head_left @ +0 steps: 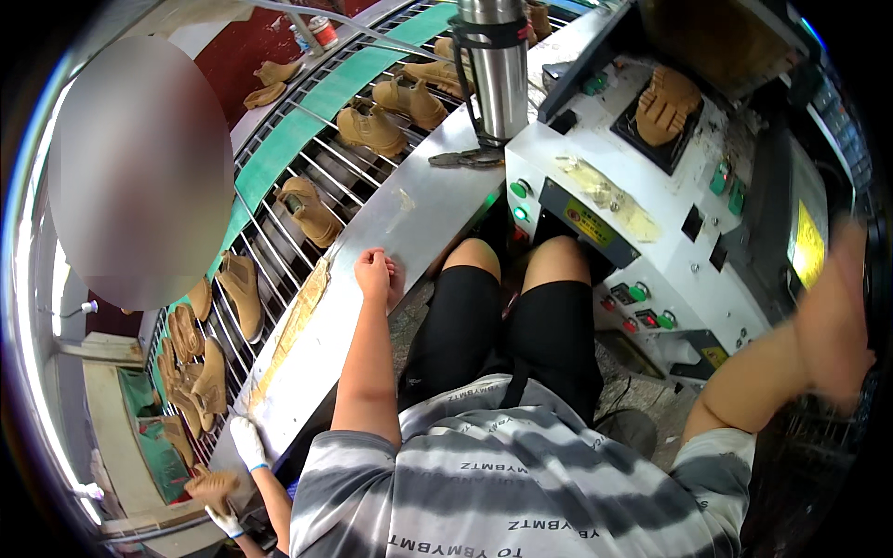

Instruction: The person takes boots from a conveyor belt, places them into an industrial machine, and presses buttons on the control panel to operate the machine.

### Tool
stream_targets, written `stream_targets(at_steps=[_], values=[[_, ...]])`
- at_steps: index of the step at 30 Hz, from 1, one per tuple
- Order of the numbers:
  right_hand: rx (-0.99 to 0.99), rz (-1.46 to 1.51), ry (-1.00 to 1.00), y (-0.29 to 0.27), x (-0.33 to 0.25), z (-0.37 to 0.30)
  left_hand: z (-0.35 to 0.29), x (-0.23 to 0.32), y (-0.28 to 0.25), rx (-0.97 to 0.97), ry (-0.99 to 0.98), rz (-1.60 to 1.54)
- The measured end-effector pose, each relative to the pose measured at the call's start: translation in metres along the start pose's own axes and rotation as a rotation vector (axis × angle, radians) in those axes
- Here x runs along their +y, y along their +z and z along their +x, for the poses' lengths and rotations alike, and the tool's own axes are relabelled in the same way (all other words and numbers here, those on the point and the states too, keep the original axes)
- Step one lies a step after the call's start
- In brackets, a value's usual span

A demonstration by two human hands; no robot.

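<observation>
My left hand (375, 274) rests on the metal ledge (423, 209) beside the conveyor, its fingers curled in with nothing visible in them. At the far right my right hand (837, 316) is raised beside the white machine (567, 153), smeared by motion, so its fingers cannot be read. In the machine's opened top lies a tan shoe (665, 107) with its lugged sole facing up. Closest to my left hand on the rollers stands a tan ankle boot (310, 212).
Several tan boots (372, 128) line the roller conveyor with its green strip (279, 158). Pliers (467, 158) and a steel flask (498, 79) stand near the machine. At lower left, another person's white-gloved hands (248, 442) hold a brown shoe piece (212, 485). A blurred oval hides the upper left.
</observation>
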State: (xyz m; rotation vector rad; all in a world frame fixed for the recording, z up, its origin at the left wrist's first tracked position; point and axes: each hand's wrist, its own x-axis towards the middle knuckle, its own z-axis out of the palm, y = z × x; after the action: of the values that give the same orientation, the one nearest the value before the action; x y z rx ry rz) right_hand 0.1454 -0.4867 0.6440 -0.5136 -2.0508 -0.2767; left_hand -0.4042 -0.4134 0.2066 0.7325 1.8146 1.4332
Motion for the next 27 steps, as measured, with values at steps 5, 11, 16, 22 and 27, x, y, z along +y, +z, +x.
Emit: stream_targets(at_steps=[5, 11, 16, 22, 27], values=[[-0.05, -0.178, 1.133, 0.171, 0.152, -0.017, -0.006, -0.009, -0.017, 0.081, 0.022, -0.011], [-0.279, -0.642, 1.485, 0.226, 0.338, -0.092, -0.005, -0.003, -0.013, 0.088, 0.011, -0.026], [-0.211, -0.324, 1.669, 0.251, 0.434, -0.111, -0.017, -0.018, -0.008, 0.17, 0.206, 0.346], [-0.419, -0.566, 1.855, 0.243, 0.449, -0.176, -0.03, -0.004, -0.007, 0.124, 0.096, 0.224], [-0.435, -0.24, 1.917, 0.224, 0.433, -0.11, -0.033, -0.017, -0.021, 0.096, 0.103, 0.034]])
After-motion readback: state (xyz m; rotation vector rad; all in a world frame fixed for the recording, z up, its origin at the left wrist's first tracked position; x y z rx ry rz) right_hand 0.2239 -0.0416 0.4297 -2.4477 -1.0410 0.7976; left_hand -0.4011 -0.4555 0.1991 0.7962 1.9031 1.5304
